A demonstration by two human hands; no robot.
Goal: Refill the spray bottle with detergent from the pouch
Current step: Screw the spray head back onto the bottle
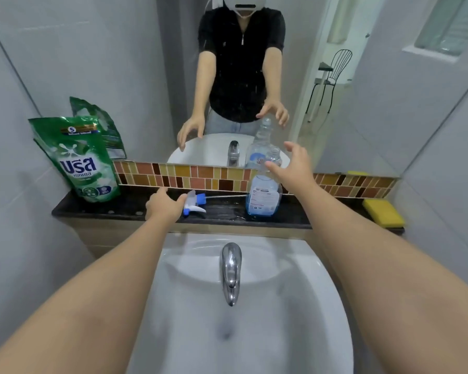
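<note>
Standing at the far left end of the dark ledge [119, 209] behind the sink [254, 333], the green detergent pouch [79, 160] is leaning against the wall, upright. Bare ledge is lying between it and the left hand [161, 205], whose grip is open, thumb just beside the detached blue-and-white sprayer head [195, 203] lying on its side. The clear spray bottle [264, 193] is standing uncapped, holding some blue liquid, near the ledge's front edge. The right hand [295, 163] is hovering open at its neck. A yellow sponge [382, 211] is sitting far right.
</note>
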